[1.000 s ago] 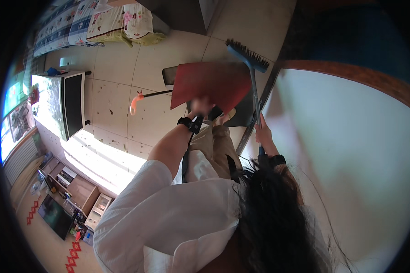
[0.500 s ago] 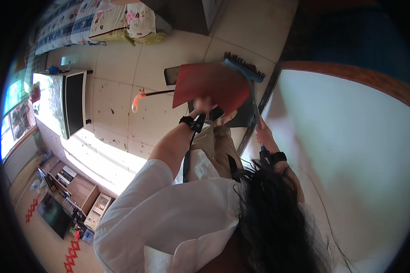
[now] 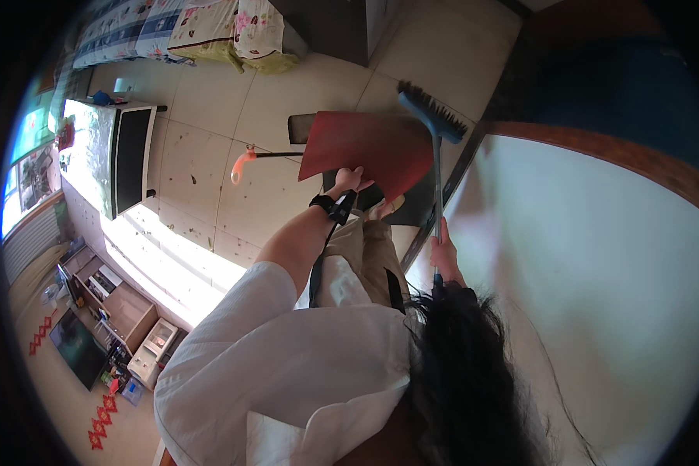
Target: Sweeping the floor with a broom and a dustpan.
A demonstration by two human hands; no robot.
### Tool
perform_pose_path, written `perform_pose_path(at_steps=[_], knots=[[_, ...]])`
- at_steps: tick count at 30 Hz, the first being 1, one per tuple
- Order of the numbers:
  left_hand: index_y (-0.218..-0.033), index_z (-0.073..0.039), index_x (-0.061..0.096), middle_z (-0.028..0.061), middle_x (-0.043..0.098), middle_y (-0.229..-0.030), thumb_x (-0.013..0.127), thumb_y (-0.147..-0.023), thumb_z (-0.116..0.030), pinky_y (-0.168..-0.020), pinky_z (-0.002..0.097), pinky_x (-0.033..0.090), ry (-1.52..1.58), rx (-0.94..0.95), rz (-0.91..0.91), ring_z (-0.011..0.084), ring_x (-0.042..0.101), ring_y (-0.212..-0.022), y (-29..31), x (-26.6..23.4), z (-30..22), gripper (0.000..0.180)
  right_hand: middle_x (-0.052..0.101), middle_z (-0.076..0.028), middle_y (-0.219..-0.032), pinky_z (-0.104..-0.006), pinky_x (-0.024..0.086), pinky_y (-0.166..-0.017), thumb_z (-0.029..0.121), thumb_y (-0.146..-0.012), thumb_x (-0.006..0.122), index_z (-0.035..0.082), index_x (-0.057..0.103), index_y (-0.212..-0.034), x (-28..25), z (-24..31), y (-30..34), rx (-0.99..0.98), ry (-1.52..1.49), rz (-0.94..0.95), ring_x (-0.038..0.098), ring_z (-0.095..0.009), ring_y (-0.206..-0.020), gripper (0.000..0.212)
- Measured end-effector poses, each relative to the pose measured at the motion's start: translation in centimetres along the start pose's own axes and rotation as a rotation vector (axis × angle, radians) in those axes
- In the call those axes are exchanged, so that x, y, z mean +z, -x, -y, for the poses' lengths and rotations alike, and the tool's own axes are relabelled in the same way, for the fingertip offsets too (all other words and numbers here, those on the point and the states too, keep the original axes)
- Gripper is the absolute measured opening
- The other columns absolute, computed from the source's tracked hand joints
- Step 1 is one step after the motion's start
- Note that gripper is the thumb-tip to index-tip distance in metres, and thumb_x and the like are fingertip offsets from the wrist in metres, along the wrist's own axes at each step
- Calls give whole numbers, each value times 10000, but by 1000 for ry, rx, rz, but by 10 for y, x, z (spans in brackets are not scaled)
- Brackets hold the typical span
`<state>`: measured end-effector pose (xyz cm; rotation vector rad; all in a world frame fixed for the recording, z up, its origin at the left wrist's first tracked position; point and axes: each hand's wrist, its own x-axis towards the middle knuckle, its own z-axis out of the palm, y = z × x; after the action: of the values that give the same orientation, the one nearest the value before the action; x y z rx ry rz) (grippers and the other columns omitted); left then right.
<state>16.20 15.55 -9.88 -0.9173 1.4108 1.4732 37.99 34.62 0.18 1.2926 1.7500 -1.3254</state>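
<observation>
Over the pale floor tiles (image 3: 279, 85), my left hand (image 3: 351, 180) grips a red sheet (image 3: 369, 147) by its near edge; my right hand (image 3: 447, 256) wraps the handle of a blue brush (image 3: 432, 119), bristles beside the sheet's far right corner.

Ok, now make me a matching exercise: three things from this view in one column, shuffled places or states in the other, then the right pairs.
Things:
1. Long-handled brush
2. Red sheet
3. Orange hooked grip

Places or states:
A. On the end of a black rod
B. Held by the right hand
C. Held by the left hand

Pairs: 1-B; 2-C; 3-A
</observation>
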Motion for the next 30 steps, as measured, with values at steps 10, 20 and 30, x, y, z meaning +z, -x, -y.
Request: perform_pose_path(at_steps=[10, 20, 30], knots=[[-995, 113, 436, 173, 544, -892, 453, -856, -114, -603, 361, 586, 41, -4, 19, 274, 611, -778, -11, -4, 6, 267, 436, -27, -543, -285, 386, -362, 153, -854, 461, 308, 218, -1361, 8, 0, 36, -17, -7, 26, 416, -115, -386, 583], [-882, 81, 500, 137, 545, -856, 467, -849, -112, -599, 360, 588, -33, -34, 56, 244, 613, -754, -34, -16, 12, 198, 592, -154, -822, -356, 468, -562, 172, -818, 516, 287, 226, -1358, 17, -51, 31, -427, 289, -133, 581, -273, -589, 623], [-975, 102, 449, 165, 526, -919, 461, -846, -88, -631, 355, 583, -19, -8, 58, 276, 595, -798, -14, -6, 2, 230, 521, -188, -1137, -381, 456, -781, 155, -817, 501, 202, 229, -1356, 21, -46, 47, -452, 221, -4, 547, -363, -951, 606]])
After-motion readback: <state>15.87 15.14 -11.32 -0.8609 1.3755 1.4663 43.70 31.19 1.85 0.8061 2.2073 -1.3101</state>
